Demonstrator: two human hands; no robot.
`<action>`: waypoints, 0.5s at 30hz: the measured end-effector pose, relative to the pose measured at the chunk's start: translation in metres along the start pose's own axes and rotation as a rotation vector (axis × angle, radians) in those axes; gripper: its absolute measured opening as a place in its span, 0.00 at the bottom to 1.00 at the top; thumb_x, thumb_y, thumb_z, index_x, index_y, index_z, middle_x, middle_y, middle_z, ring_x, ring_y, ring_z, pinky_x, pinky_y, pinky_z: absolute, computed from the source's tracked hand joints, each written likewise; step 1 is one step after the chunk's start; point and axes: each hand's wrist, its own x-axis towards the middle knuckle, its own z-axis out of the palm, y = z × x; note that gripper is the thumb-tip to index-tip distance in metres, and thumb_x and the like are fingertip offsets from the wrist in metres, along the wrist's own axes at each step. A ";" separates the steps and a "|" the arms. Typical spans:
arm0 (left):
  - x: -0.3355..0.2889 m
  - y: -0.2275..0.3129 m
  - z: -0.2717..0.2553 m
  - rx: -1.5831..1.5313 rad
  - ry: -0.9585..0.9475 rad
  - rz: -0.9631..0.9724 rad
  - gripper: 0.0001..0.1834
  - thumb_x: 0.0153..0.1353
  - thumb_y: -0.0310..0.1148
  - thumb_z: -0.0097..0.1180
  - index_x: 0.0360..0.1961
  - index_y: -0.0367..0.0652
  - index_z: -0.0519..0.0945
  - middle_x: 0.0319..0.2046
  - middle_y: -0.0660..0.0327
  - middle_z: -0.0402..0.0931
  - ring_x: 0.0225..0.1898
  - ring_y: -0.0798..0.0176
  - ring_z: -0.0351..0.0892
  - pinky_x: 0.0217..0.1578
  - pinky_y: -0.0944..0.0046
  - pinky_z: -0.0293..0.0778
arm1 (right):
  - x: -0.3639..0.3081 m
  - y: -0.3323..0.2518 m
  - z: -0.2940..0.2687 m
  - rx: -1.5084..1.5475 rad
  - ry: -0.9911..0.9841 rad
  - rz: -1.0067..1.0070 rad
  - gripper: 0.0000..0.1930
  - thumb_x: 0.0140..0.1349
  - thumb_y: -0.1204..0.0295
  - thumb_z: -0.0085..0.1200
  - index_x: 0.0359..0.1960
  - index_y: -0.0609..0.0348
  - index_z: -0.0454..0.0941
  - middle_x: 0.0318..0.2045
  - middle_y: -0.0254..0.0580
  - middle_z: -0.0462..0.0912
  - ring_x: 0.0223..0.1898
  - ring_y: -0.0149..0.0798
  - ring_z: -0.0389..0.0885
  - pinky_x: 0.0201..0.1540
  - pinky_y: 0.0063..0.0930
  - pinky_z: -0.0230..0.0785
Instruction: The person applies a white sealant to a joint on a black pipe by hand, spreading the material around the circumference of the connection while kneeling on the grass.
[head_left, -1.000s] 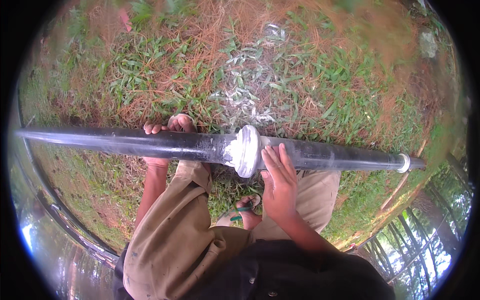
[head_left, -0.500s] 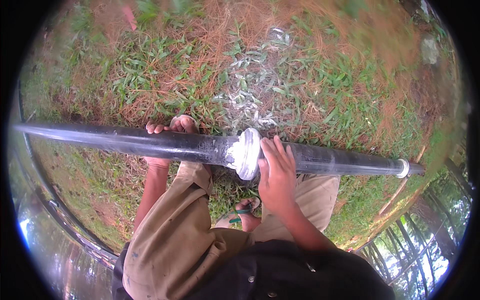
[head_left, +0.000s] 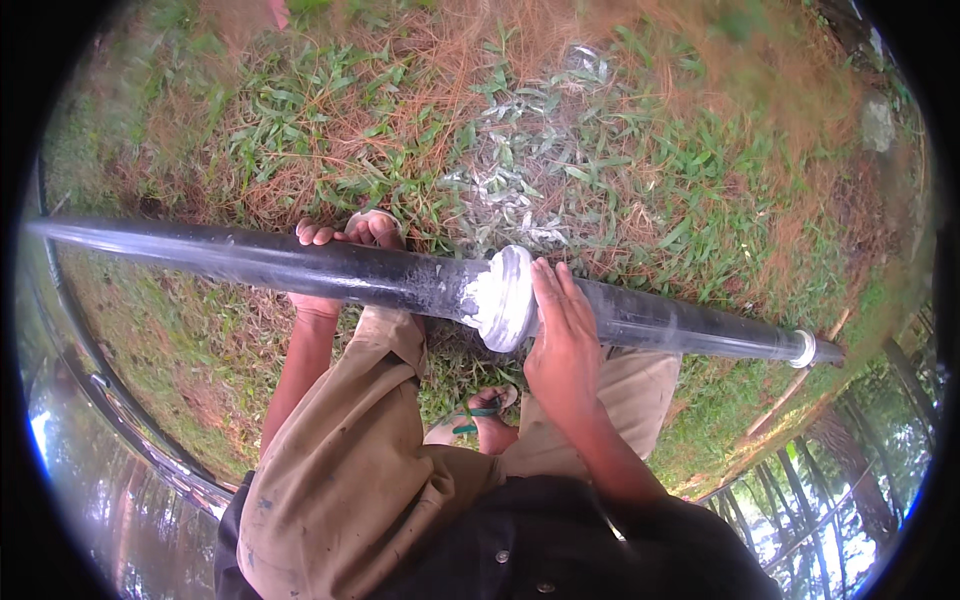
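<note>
A long black pipe (head_left: 400, 278) lies across my legs, its left end higher in view than its right. Around its middle sits a thick ring-shaped collar (head_left: 508, 300) smeared with white, with a ragged white patch on the pipe just left of it. My left hand (head_left: 317, 234) wraps the pipe from below, its fingers curling over the far side; the palm is hidden. With fingers stretched out and close together, my right hand (head_left: 566, 335) rests on the pipe against the collar's right side. A narrower white ring (head_left: 804, 348) circles the pipe near its right end.
White stains mark the grass (head_left: 515, 165) beyond the collar, amid brown pine needles. My sandalled foot (head_left: 490, 415) with green straps is between my knees; toes (head_left: 375, 230) show past the pipe. A thin stick (head_left: 780, 400) lies right, and trees stand farther off.
My right hand has slid slightly over the collar's right side, its fingers drawn closer together. The pipe's left part has risen a little in view; my left hand keeps its grip.
</note>
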 end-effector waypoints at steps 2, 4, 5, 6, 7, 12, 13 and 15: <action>-0.002 0.004 0.005 0.038 0.021 0.006 0.10 0.81 0.44 0.44 0.47 0.50 0.69 0.41 0.65 0.72 0.51 0.57 0.77 0.71 0.47 0.67 | -0.017 0.002 0.003 -0.001 0.018 -0.024 0.31 0.69 0.88 0.51 0.76 0.64 0.74 0.72 0.56 0.81 0.78 0.60 0.73 0.79 0.55 0.65; 0.003 0.000 0.002 0.025 -0.007 -0.004 0.12 0.81 0.45 0.45 0.48 0.49 0.71 0.41 0.64 0.75 0.52 0.56 0.78 0.72 0.46 0.68 | -0.026 0.005 0.003 -0.009 0.017 -0.035 0.32 0.69 0.88 0.51 0.76 0.64 0.74 0.72 0.56 0.81 0.78 0.59 0.74 0.79 0.56 0.64; 0.004 -0.002 0.002 0.018 -0.039 -0.013 0.13 0.80 0.46 0.46 0.48 0.47 0.72 0.42 0.63 0.77 0.53 0.55 0.78 0.73 0.45 0.68 | -0.023 0.003 -0.002 -0.031 0.001 -0.026 0.31 0.70 0.88 0.51 0.77 0.64 0.74 0.72 0.56 0.81 0.78 0.58 0.74 0.80 0.57 0.62; 0.003 -0.002 0.002 -0.007 -0.050 -0.025 0.14 0.80 0.46 0.47 0.48 0.47 0.72 0.42 0.63 0.77 0.53 0.55 0.79 0.73 0.44 0.69 | -0.021 0.003 -0.003 -0.054 -0.015 -0.017 0.31 0.71 0.87 0.51 0.77 0.63 0.73 0.71 0.56 0.82 0.77 0.57 0.75 0.81 0.58 0.60; 0.002 0.001 0.000 -0.008 -0.052 -0.017 0.14 0.80 0.46 0.47 0.48 0.47 0.72 0.42 0.63 0.77 0.53 0.55 0.79 0.73 0.44 0.69 | -0.013 0.002 -0.001 -0.055 -0.018 -0.025 0.31 0.71 0.87 0.51 0.77 0.63 0.73 0.71 0.56 0.82 0.77 0.57 0.75 0.81 0.58 0.60; 0.005 0.005 0.004 -0.005 -0.032 -0.007 0.14 0.80 0.46 0.49 0.50 0.46 0.73 0.42 0.62 0.78 0.53 0.54 0.79 0.73 0.44 0.69 | -0.030 0.000 -0.001 -0.025 0.017 0.036 0.29 0.75 0.85 0.49 0.78 0.63 0.72 0.71 0.54 0.82 0.77 0.55 0.76 0.82 0.58 0.57; 0.003 0.002 0.003 0.005 -0.049 -0.007 0.14 0.80 0.46 0.49 0.50 0.46 0.73 0.42 0.62 0.78 0.53 0.54 0.79 0.73 0.44 0.69 | -0.027 0.000 -0.003 -0.026 0.006 0.034 0.29 0.75 0.85 0.49 0.78 0.63 0.72 0.71 0.54 0.82 0.77 0.55 0.76 0.82 0.58 0.57; 0.005 -0.006 0.008 -0.014 -0.040 0.000 0.15 0.80 0.47 0.50 0.51 0.46 0.73 0.42 0.62 0.78 0.53 0.54 0.79 0.73 0.45 0.69 | -0.013 -0.001 -0.007 -0.095 0.014 0.027 0.30 0.74 0.85 0.49 0.79 0.63 0.70 0.72 0.52 0.82 0.77 0.54 0.76 0.82 0.58 0.56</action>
